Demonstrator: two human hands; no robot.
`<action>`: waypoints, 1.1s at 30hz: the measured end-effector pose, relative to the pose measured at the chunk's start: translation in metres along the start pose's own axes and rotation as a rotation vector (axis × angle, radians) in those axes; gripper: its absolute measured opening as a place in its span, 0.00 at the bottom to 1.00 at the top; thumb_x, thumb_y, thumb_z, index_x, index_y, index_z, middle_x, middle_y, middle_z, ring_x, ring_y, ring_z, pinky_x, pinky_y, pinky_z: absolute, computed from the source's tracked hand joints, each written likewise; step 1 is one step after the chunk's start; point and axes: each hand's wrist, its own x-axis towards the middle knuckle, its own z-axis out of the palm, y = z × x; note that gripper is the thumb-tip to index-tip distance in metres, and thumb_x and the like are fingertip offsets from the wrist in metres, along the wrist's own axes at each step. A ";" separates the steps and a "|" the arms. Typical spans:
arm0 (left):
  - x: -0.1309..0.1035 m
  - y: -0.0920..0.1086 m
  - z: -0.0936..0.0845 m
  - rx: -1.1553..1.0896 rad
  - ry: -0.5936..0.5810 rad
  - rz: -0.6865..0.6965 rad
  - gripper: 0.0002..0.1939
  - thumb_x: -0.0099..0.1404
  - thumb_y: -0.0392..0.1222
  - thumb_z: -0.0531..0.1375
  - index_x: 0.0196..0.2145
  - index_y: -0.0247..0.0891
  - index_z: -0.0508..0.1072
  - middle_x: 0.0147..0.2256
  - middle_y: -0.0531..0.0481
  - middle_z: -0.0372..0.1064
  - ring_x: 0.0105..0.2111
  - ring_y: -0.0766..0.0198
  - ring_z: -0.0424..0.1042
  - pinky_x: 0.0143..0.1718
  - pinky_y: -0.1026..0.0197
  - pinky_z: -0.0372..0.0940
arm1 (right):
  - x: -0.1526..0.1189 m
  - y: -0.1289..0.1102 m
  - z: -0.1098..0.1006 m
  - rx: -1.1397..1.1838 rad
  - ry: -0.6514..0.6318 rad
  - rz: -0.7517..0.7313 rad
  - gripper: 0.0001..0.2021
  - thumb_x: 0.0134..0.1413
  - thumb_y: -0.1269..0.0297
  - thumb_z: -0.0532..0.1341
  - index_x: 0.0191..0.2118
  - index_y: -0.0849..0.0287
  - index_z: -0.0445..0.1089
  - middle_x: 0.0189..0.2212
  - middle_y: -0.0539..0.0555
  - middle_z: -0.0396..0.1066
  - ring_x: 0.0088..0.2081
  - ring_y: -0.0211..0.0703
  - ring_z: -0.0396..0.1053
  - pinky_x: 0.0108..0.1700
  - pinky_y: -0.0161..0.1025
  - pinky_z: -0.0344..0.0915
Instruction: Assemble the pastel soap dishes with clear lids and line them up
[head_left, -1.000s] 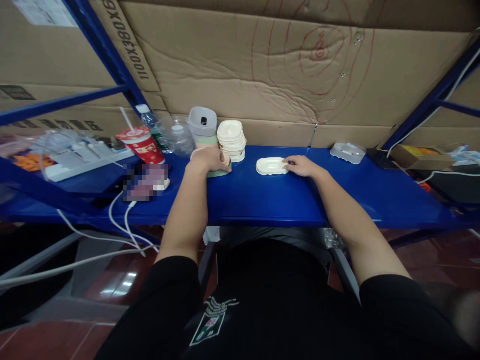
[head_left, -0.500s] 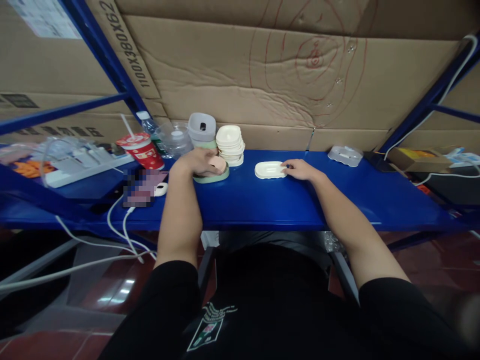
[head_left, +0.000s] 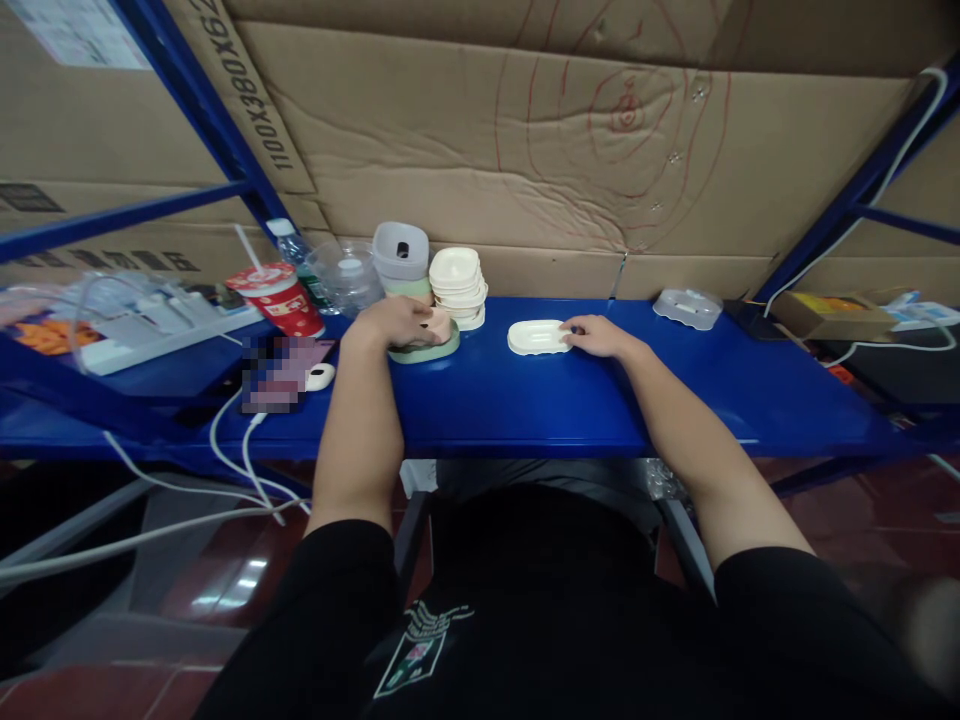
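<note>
Left hand: the left hand (head_left: 395, 325) is curved over the left part of a pink piece (head_left: 438, 326), touching it; whether the fingers clasp it cannot be told.
Pink piece: partly hidden by that hand, above a green tray (head_left: 442, 348) on the table (head_left: 517, 405).
Right hand: fingers of the right hand (head_left: 592, 335) meet the right end of a cream tray (head_left: 534, 337); whether they grip or merely rest there cannot be told.
Cream tray: oblong, lying flat on the table between the two hands, well apart from the green tray.
Cream stack: several cream dishes (head_left: 457, 287), piled just behind the green tray, slightly to its right.
Grey container: a grey container (head_left: 400, 256) with a dark opening, left of the cream stack.
Left margin: a red cup (head_left: 283, 303) with a straw, beside clear plastic containers (head_left: 356, 290).
Right margin: a translucent piece (head_left: 686, 309), near the table's rear edge.
</note>
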 end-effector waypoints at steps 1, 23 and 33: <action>-0.002 0.003 -0.001 -0.017 0.006 -0.023 0.33 0.57 0.57 0.73 0.59 0.44 0.83 0.51 0.42 0.84 0.48 0.48 0.82 0.46 0.59 0.72 | 0.000 0.000 0.000 0.002 0.001 -0.002 0.20 0.69 0.61 0.65 0.62 0.61 0.79 0.48 0.61 0.84 0.47 0.50 0.80 0.54 0.43 0.72; -0.028 0.112 0.034 -0.007 0.310 0.514 0.19 0.78 0.53 0.60 0.58 0.44 0.83 0.58 0.41 0.80 0.62 0.45 0.75 0.60 0.49 0.67 | 0.000 -0.008 0.000 0.126 -0.027 -0.025 0.14 0.65 0.64 0.68 0.53 0.60 0.84 0.44 0.58 0.85 0.44 0.47 0.79 0.50 0.39 0.72; -0.009 0.152 0.096 -0.154 0.223 0.841 0.21 0.79 0.43 0.58 0.66 0.42 0.75 0.68 0.41 0.71 0.68 0.52 0.69 0.68 0.50 0.64 | 0.002 -0.008 -0.003 0.378 -0.002 0.115 0.20 0.78 0.53 0.55 0.48 0.63 0.79 0.35 0.58 0.82 0.24 0.37 0.68 0.28 0.34 0.64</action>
